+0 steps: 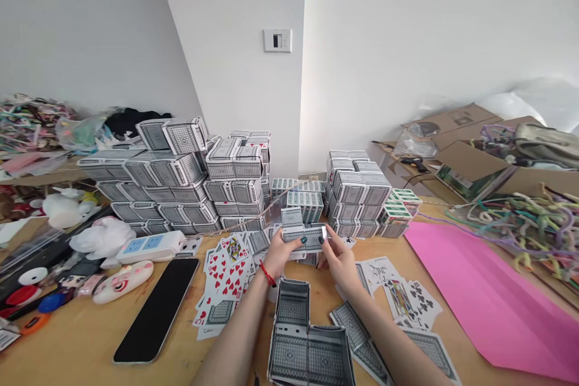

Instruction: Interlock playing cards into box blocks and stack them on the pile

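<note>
Between my two hands is a joined piece of folded playing cards [292,217], patterned grey backs facing up. My left hand [281,251] is closed on its left side, thumb on top. At its right end my right hand [338,258] pinches a folded edge that shows white. An L-shaped open box built from playing cards [289,347] stands between my forearms, near the table's front. Loose playing cards [226,271], mostly hearts, lie left of my left hand. More cards [409,295], some face up, spread to the right of my right forearm.
Stacked card-built blocks [167,178] rise at the back left, with another stack [357,193] at the back right. A black phone [158,310] and a white power strip [151,247] lie to the left. Pink paper [488,295] covers the right side, beside a cardboard box [474,169].
</note>
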A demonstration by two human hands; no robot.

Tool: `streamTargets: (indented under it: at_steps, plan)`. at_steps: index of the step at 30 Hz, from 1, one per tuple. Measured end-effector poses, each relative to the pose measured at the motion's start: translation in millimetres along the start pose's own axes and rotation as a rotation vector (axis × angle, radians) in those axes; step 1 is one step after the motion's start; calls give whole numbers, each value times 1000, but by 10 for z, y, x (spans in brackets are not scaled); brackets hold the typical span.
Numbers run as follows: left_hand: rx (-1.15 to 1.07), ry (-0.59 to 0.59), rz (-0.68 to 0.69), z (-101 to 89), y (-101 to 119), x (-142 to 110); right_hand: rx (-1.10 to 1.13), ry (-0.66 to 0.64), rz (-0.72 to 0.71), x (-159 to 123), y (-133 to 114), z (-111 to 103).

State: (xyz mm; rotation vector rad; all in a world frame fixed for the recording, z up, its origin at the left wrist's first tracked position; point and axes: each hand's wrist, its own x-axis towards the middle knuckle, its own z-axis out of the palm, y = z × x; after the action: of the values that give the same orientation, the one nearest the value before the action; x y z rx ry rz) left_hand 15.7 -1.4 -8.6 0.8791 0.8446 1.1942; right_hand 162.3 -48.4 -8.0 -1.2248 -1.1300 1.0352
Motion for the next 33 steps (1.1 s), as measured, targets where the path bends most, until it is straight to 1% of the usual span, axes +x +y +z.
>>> streamTargets:
  at_steps: [3, 8, 11, 14, 16, 19, 21, 22, 23, 25, 27, 28, 29, 31, 33]
  plan:
    - [-20, -42, -49, 7, 21, -18, -38, 54, -1, 37, 6, -67]
    - [-73, -57, -65, -9, 75, -44, -112, -1, -20, 62, -17, -154]
    - [-120, -43, -37, -51, 126, -41, -97, 6, -21, 115, -108, -212]
    - [-152, -33, -8, -94, 166, -27, -193, 34, 4, 230, -265, -385]
    - [-157, -34, -7, -104, 175, -16, -354, -10, 66, 304, -382, -578]
    - [-142, -55, -7, -90, 163, -7, -768, -116, 125, 343, -513, -899]
    - [-113, -79, -3, -74, 149, -6, -1015, -182, 205, 313, -550, -1054]
    - [-99, -89, 0, -68, 143, -6, -1124, -237, 249, 286, -555, -1094]
    - [-88, -97, 2, -65, 138, -6, -1214, -288, 285, 254, -553, -1105]
    - [-69, -101, 2, -66, 131, -7, -1358, -377, 332, 190, -537, -1044]
    - [-50, -93, -2, -74, 126, -7, -1415, -483, 302, 137, -519, -903]
    - [-41, -86, -4, -79, 125, -6, -1435, -510, 296, 118, -511, -822]
    - [-37, -80, -3, -83, 123, -6, -1453, -521, 288, 103, -505, -744]
    - [-53, -71, 4, -86, 120, -8, -1509, -493, 301, 87, -488, -626]
    - [-82, -70, 9, -78, 120, -11, -1522, -476, 287, 88, -458, -578]
